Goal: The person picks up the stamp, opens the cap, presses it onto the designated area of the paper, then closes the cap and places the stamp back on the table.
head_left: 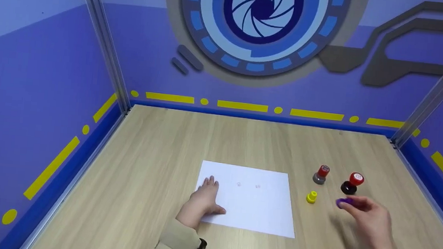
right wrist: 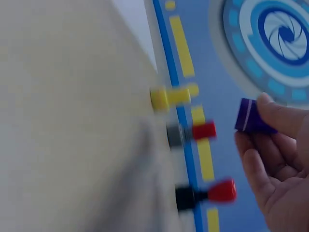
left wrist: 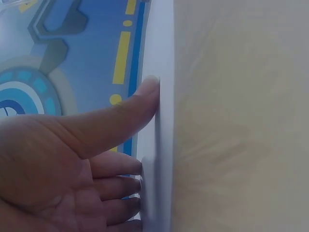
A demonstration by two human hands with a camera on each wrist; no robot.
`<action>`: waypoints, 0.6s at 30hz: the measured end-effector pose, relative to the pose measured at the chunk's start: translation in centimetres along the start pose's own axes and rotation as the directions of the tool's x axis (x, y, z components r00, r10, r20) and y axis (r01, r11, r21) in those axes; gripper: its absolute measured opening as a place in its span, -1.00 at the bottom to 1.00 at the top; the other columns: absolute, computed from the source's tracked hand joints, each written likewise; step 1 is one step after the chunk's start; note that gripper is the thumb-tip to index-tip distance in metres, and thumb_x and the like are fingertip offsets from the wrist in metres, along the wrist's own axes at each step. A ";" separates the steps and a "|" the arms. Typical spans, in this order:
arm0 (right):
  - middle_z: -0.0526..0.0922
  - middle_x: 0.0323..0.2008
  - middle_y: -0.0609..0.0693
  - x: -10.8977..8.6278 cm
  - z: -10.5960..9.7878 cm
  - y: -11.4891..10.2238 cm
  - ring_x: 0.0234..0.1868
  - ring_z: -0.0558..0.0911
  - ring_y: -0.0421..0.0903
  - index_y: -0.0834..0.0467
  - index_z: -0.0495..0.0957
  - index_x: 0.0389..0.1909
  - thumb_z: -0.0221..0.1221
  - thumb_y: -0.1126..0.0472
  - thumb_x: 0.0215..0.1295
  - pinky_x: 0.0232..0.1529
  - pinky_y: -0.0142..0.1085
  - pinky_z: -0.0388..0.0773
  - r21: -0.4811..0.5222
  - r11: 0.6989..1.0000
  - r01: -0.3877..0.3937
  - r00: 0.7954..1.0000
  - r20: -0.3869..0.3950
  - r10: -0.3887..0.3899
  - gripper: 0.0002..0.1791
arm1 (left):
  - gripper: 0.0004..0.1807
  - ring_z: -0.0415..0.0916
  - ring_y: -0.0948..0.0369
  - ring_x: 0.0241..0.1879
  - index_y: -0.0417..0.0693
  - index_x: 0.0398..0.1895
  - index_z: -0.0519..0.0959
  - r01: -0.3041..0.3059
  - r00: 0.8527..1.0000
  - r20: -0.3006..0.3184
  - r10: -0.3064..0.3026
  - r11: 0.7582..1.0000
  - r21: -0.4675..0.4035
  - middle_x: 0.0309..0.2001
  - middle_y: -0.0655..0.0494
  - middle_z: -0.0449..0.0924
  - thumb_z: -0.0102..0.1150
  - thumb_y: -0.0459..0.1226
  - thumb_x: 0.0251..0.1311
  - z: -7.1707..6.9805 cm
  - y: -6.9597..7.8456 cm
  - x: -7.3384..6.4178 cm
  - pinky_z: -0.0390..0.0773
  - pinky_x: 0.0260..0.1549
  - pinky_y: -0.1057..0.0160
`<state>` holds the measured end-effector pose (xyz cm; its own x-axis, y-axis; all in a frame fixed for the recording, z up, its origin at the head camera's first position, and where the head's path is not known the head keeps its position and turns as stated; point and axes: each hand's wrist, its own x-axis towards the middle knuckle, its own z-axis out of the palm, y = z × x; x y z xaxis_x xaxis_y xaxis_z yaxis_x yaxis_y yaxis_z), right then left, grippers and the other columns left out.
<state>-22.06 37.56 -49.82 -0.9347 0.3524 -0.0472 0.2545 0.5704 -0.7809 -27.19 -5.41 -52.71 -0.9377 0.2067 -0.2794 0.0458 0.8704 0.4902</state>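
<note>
My left hand (head_left: 207, 197) rests on the left part of a white sheet of paper (head_left: 254, 211), fingers spread and thumb out to the side. In the left wrist view its thumb and fingertips (left wrist: 148, 86) touch the sheet. Two faint reddish stamp marks (head_left: 257, 186) show on the upper half of the paper. Off to the right, my right hand (head_left: 371, 220) pinches a small purple stamp (right wrist: 247, 116) between thumb and fingers, raised above the table. Close by stand a yellow stamp (head_left: 311, 197), a red-and-grey stamp (head_left: 321, 175) and a red-and-black stamp (head_left: 352, 183).
The wooden table (head_left: 154, 154) is walled in by blue printed panels (head_left: 244, 90) at the back and both sides. Metal posts (head_left: 104, 42) stand at the back corners. The three standing stamps are grouped to the right of the paper.
</note>
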 end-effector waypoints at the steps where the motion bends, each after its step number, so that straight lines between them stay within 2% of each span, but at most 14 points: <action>1: 0.75 -0.06 0.13 0.2 -0.7 0.6 -0.27 0.63 -0.32 0.24 0.62 0.16 0.47 -0.01 0.23 -0.32 -0.57 0.58 -0.046 0.999 -0.004 1.000 -0.020 0.003 -0.42 | 0.09 -0.15 -0.17 0.66 -0.35 0.56 0.15 -0.002 1.000 0.000 0.002 1.000 0.001 0.64 -0.30 -0.07 0.59 -0.14 0.07 0.0 0.0 0.0 0.08 0.61 -0.17; 5: 0.73 -0.09 0.31 0.9 -3.1 2.9 -0.28 0.68 -0.10 0.37 0.60 0.07 0.47 0.12 0.23 -0.39 -0.41 0.59 -0.179 0.982 -0.067 0.996 -0.063 0.057 -0.48 | 0.09 -0.15 -0.17 0.66 -0.36 0.56 0.15 -0.006 1.000 -0.001 0.006 1.000 -0.006 0.64 -0.30 -0.07 0.59 -0.15 0.07 0.0 0.0 -0.1 0.07 0.61 -0.16; 8: 0.69 -0.12 0.38 1.5 -4.3 4.2 -0.22 0.65 0.07 0.42 0.57 0.03 0.45 0.20 0.24 -0.34 -0.25 0.60 -0.210 0.964 -0.164 0.985 -0.087 0.149 -0.53 | 0.09 -0.16 -0.17 0.66 -0.36 0.56 0.14 -0.005 1.000 0.000 0.005 1.000 -0.016 0.64 -0.30 -0.08 0.58 -0.15 0.07 -0.1 0.0 -0.2 0.05 0.62 -0.15; 11: 0.65 -0.15 0.41 2.0 -4.9 5.3 -0.21 0.60 0.14 0.45 0.55 -0.01 0.43 0.26 0.25 -0.33 -0.20 0.59 -0.210 0.948 -0.238 0.970 -0.108 0.220 -0.57 | 0.09 -0.17 -0.16 0.66 -0.35 0.57 0.14 -0.003 1.000 0.006 0.003 1.000 -0.022 0.65 -0.30 -0.09 0.57 -0.15 0.09 -0.1 -0.1 -0.2 0.03 0.63 -0.14; 15: 0.65 -0.17 0.40 2.4 -5.1 6.3 -0.20 0.56 0.15 0.45 0.54 -0.02 0.43 0.26 0.25 -0.33 -0.22 0.52 -0.203 0.942 -0.269 0.962 -0.112 0.250 -0.58 | 0.09 -0.17 -0.16 0.66 -0.36 0.57 0.14 -0.013 1.000 0.011 0.013 1.000 -0.012 0.64 -0.30 -0.08 0.57 -0.15 0.09 -0.1 -0.1 -0.2 0.03 0.63 -0.12; 18: 0.65 -0.17 0.39 2.7 -5.1 6.7 -0.17 0.53 0.18 0.46 0.54 -0.03 0.45 0.23 0.22 -0.24 -0.13 0.48 -0.210 0.943 -0.259 0.964 -0.111 0.241 -0.54 | 0.09 -0.15 -0.15 0.66 -0.36 0.56 0.14 -0.023 1.000 0.010 0.023 1.000 0.003 0.64 -0.30 -0.07 0.58 -0.14 0.08 -0.2 -0.1 -0.1 0.04 0.63 -0.11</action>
<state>-21.65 46.08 -52.00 -0.8123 0.5596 -0.1641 0.5345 0.6019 -0.5934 -27.18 -5.62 -52.62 -0.9328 0.2311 -0.2766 0.0683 0.8669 0.4938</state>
